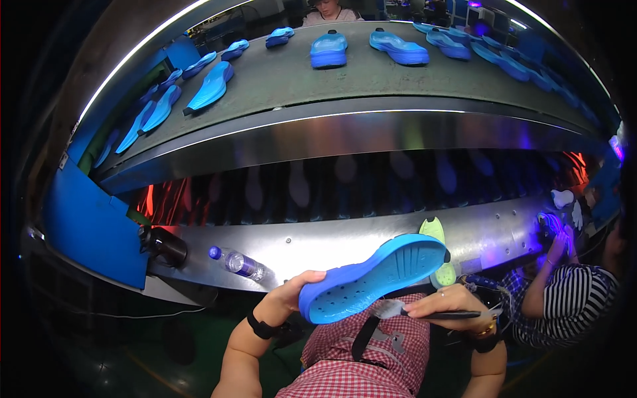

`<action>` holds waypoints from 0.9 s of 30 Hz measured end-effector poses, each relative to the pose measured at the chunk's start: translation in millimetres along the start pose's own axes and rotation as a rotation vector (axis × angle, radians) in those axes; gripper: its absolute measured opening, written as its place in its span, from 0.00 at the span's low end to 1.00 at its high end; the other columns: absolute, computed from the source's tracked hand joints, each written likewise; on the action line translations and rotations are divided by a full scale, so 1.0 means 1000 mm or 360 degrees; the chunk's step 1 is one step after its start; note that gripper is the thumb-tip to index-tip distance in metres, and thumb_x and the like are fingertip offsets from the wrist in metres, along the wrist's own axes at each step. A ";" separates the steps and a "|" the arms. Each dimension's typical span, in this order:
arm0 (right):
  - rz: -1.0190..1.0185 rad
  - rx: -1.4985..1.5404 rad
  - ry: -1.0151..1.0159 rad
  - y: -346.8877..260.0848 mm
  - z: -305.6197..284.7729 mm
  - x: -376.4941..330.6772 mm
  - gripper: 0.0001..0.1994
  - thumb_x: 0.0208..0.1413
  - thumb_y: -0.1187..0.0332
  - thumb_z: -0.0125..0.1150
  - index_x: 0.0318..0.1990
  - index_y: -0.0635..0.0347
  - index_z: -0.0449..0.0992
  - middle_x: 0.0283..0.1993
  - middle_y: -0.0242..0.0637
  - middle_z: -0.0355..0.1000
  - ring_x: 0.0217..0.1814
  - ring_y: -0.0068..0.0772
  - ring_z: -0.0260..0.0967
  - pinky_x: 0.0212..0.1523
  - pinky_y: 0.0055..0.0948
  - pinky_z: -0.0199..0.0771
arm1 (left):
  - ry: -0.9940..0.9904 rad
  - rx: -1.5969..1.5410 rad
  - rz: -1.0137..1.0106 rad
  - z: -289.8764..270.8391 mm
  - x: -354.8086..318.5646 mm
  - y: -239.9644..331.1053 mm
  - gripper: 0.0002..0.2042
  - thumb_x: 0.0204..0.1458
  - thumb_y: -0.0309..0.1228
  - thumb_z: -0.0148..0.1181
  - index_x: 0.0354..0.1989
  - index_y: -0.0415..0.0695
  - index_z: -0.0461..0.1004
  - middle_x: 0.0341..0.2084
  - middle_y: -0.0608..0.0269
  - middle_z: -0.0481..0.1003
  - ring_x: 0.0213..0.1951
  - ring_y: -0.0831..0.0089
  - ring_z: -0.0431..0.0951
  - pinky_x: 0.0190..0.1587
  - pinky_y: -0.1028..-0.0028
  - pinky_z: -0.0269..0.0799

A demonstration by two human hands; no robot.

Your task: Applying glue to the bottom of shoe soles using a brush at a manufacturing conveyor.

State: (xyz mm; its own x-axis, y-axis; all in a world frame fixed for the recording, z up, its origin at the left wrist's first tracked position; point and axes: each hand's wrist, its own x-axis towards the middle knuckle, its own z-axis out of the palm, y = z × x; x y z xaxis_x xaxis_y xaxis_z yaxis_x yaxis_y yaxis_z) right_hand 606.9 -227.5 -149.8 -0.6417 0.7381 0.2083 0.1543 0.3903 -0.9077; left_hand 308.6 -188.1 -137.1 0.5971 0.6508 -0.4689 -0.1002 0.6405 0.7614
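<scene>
Red checked clothing [332, 371] is seen nearest, around six o'clock, worn by the person at work. Just above it, toward five o'clock, one blue shoe sole [371, 285] is held tilted, its hollow inside turned toward the camera. Its heel end is gripped by the left hand [286, 293], near half past six, partly closed, with the thumb laid along the sidewall; the other fingers are mostly hidden. At four o'clock, a black-handled brush [458, 314] is grasped by the right hand [451, 303], its fingers curled closely around the handle. Pale bristles are held at the sole's lower edge; whether they touch cannot be told.

Brushing seems to be under way: a wet-looking sheen is shown inside the heel half, though how much remains uncoated cannot be judged. Pale green shoe pieces [446, 274] are left beyond, at four o'clock. More blue soles [329, 50] are spread along the dark belt [279, 83] at twelve.
</scene>
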 end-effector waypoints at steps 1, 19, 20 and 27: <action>0.0001 0.0005 0.0000 0.000 0.002 -0.001 0.11 0.41 0.81 0.63 0.36 0.63 0.77 0.38 0.44 0.75 0.43 0.36 0.73 0.46 0.29 0.72 | 0.0136 0.0026 -0.0007 0.002 -0.005 -0.001 0.33 0.49 0.48 0.47 0.57 0.34 0.57 0.49 0.48 0.67 0.48 0.63 0.70 0.50 0.69 0.66; 0.0428 0.0403 0.0674 0.030 0.052 0.018 0.11 0.40 0.76 0.65 0.36 0.63 0.78 0.31 0.37 0.72 0.34 0.25 0.68 0.36 0.20 0.68 | -0.0329 -0.1114 0.0433 -0.023 0.079 -0.071 0.50 0.39 0.74 0.23 0.62 0.43 0.49 0.56 0.43 0.58 0.56 0.47 0.59 0.58 0.48 0.52; 0.0482 0.0458 0.0703 0.035 0.054 0.020 0.10 0.41 0.75 0.65 0.35 0.63 0.78 0.31 0.38 0.72 0.33 0.23 0.68 0.35 0.21 0.69 | -0.0370 -0.1154 0.0417 -0.022 0.081 -0.078 0.50 0.39 0.74 0.23 0.62 0.43 0.49 0.55 0.43 0.58 0.56 0.47 0.60 0.58 0.48 0.52; -0.0253 -0.0615 0.0666 0.037 0.080 0.028 0.11 0.36 0.77 0.66 0.32 0.60 0.78 0.25 0.36 0.72 0.25 0.30 0.69 0.28 0.24 0.67 | 0.0173 -0.1102 0.0686 -0.014 0.088 -0.084 0.46 0.41 0.72 0.23 0.54 0.43 0.60 0.46 0.49 0.68 0.49 0.56 0.68 0.54 0.56 0.61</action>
State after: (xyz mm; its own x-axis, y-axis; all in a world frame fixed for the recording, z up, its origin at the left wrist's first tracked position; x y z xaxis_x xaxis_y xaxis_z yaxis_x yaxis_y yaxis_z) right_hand 534.6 -236.8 -206.8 -0.3407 0.7776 0.5284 0.3934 0.6284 -0.6711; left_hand 358.6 -178.7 -248.2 0.3173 0.9102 -0.2661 -0.7925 0.4086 0.4527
